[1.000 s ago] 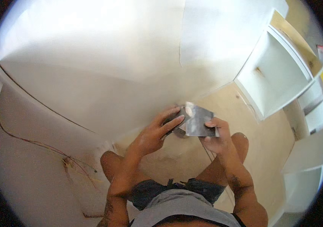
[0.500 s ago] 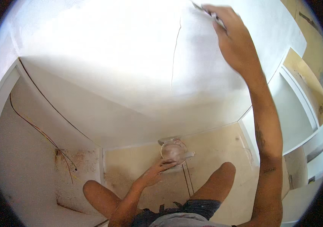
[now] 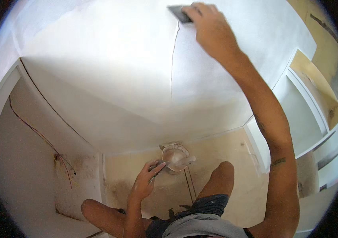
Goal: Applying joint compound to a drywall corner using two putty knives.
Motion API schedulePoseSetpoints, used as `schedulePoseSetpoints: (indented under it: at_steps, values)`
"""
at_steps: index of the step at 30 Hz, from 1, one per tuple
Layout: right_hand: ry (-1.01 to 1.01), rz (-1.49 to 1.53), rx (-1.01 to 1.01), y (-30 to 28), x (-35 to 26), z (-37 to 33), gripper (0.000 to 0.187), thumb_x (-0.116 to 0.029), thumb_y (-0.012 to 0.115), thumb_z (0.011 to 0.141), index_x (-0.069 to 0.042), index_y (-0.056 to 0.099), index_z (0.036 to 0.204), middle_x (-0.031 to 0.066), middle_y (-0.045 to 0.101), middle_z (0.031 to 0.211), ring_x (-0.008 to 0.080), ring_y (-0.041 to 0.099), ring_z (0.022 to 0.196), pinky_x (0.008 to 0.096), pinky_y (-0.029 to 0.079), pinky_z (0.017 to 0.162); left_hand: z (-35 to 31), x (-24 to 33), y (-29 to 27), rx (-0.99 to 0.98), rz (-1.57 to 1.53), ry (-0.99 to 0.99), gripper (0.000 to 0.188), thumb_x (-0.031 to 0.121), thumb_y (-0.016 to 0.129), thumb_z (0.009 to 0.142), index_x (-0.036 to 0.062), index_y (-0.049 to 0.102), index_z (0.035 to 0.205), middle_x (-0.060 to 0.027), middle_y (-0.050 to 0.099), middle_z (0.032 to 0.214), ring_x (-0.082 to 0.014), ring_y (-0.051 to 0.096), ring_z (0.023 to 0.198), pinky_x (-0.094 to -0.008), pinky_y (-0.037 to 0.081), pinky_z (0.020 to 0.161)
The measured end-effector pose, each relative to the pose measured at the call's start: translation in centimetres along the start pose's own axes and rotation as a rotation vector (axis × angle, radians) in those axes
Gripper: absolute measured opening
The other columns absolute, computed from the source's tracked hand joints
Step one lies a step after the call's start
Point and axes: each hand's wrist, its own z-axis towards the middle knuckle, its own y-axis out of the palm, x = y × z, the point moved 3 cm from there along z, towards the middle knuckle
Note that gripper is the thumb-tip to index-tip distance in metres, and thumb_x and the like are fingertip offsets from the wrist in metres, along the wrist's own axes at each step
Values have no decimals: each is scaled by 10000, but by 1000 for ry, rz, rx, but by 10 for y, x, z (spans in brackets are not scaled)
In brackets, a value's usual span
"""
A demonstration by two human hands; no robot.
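High on the white wall (image 3: 109, 79), my right hand (image 3: 210, 27) grips a putty knife with a dark flat blade (image 3: 179, 14). The blade lies on or close to the surface, at the upper end of a thin crack (image 3: 173, 55) running down the wall. Low in the middle, my left hand (image 3: 145, 180) is closed round a second putty knife (image 3: 165, 163), partly hidden by the fingers. That knife reaches over a round bucket (image 3: 173, 147) with pale, whitish stuff inside, and its far end is blurred.
Bare wires (image 3: 46, 141) hang in the recess at left, and a dark cable (image 3: 52, 107) follows the wall's edge. White-framed openings (image 3: 309, 95) stand at right. My bent knees (image 3: 220, 178) flank the bucket above the stained beige floor (image 3: 240, 190).
My right hand has swung left with its putty knife, whose blade now shows flat. My left hand has drawn back a little left and now holds a putty knife over the bucket.
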Motion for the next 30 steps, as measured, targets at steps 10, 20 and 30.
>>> schedulePoseSetpoints:
  at_steps: [10, 20, 30]
  values:
    - [-127, -12, 56, 30, -35, -27, 448, -55, 592, 793, -57, 560, 1240, 110, 565, 1170, 305, 517, 1073, 432, 460, 890, 8, -2, 16, 30, -95, -66, 738, -174, 410, 648, 129, 578, 1300, -153, 452, 1382, -333, 411, 1325, -433, 324, 1124]
    - [-235, 99, -218, 69, -113, -150, 464, -167, 544, 842, -27, 508, 1284, 140, 539, 1223, 307, 475, 1168, 447, 401, 1008, 17, -3, 22, 114, -137, -107, 719, -192, 412, 641, 105, 593, 1270, -150, 476, 1362, -325, 439, 1305, -420, 339, 1112]
    - [-313, 158, -392, 110, -150, -268, 488, -210, 544, 858, -45, 476, 1312, 137, 528, 1253, 300, 458, 1217, 459, 374, 1048, 17, -8, 28, 185, -357, -113, 544, 22, 544, 797, 76, 519, 1338, -152, 458, 1393, -311, 454, 1287, -409, 366, 1084]
